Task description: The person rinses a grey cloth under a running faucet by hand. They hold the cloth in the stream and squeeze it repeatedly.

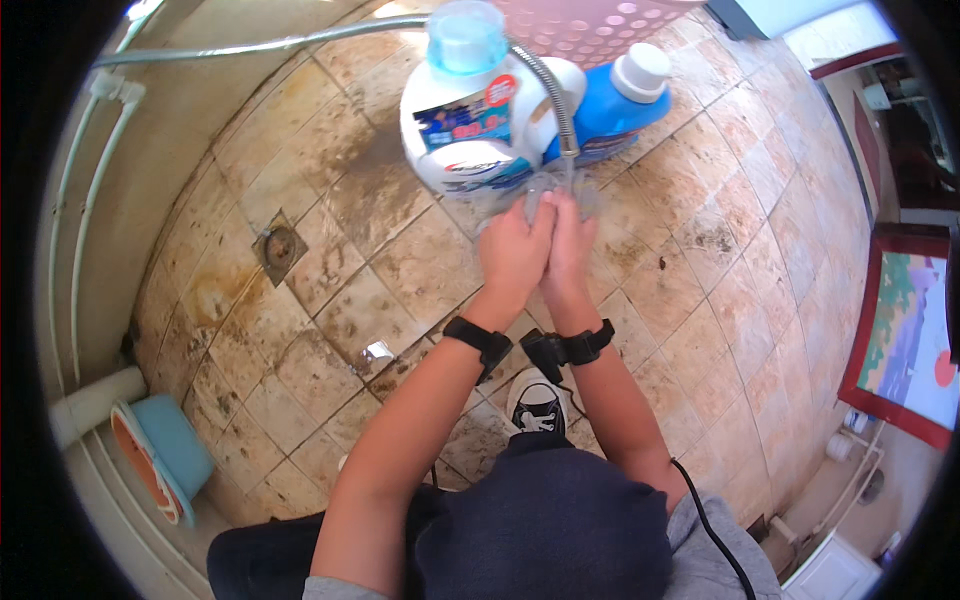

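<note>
My left hand (pixel 515 252) and my right hand (pixel 567 245) are pressed together in front of me, fingers closed. At their fingertips is something clear and blurred (pixel 538 188), too smeared to name. A flexible metal hose (pixel 562 110) runs down to this spot; whether my fingers grip its end, I cannot tell. Just beyond my hands stands a big white detergent bottle (pixel 430 150) with a clear blue cap. Beside it on the right is a blue bottle (pixel 610 110) with a white cap.
A pink perforated basket (pixel 590 25) stands behind the bottles. On the stained tile floor (pixel 690 330) there is a drain (pixel 279 248) to the left. Blue and orange basins (pixel 170 455) lean by the left wall's pipes. My shoe (pixel 537 405) is below my wrists.
</note>
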A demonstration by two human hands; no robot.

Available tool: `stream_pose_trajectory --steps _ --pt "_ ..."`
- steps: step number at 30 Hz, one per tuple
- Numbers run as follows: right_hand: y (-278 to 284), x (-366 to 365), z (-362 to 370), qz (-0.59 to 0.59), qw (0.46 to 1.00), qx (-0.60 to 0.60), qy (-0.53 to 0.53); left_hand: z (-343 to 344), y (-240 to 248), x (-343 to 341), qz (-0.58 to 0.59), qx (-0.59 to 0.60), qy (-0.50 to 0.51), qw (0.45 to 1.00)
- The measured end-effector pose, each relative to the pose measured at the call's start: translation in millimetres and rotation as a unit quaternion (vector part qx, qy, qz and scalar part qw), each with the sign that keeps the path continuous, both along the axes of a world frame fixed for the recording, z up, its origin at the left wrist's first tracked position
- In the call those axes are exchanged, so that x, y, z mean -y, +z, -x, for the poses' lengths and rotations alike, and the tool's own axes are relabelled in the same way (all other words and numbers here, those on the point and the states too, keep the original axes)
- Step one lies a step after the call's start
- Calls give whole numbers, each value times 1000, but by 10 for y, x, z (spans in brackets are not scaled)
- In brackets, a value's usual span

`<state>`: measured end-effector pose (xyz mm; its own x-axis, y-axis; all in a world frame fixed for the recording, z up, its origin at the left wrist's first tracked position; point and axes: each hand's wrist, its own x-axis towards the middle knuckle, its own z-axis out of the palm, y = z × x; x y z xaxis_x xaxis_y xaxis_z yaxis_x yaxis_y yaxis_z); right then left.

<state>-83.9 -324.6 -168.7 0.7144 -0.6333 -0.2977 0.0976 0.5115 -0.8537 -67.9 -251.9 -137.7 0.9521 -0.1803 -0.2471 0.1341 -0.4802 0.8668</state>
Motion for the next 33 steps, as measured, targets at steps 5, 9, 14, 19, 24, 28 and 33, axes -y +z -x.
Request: stream_pose_trajectory --steps 5,9,14,19,24,28,33 --pt "143 -14 5 61 998 -14 -15 47 -45 18 51 206 45 976" --pt "121 -10 -13 35 999 -4 2 -87 -103 -127 62 125 -32 990" --pt "83 -52 141 12 999 -14 44 -158 152 -572 29 124 -118 985" --pt "126 90 269 4 995 29 100 -481 609 -1345 -58 104 -224 967" --pt "104 358 327 17 995 26 91 -1096 1715 -2378 -12 152 -98 983" --pt "254 402 275 10 993 54 100 -1738 3007 -3341 31 350 63 934" --pt "206 395 119 14 991 61 115 -1987 4770 -3851 -107 549 195 806"
